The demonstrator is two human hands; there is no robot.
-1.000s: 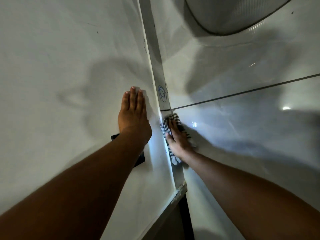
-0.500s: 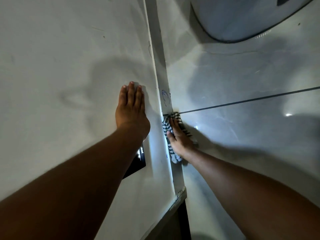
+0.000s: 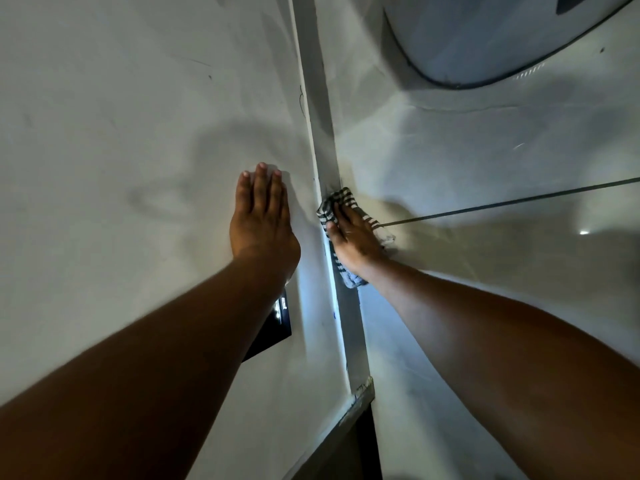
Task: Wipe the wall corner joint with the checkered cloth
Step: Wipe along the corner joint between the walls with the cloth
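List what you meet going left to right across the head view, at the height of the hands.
left wall → left hand, flat on that wall → corner strip → checkered cloth, pressed under the right hand → dark tile line → bright glint

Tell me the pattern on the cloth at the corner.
The checkered cloth has dark-and-white checks; head view.

Cloth [image 3: 341,199] on corner joint [image 3: 320,133], under right hand [image 3: 353,235].
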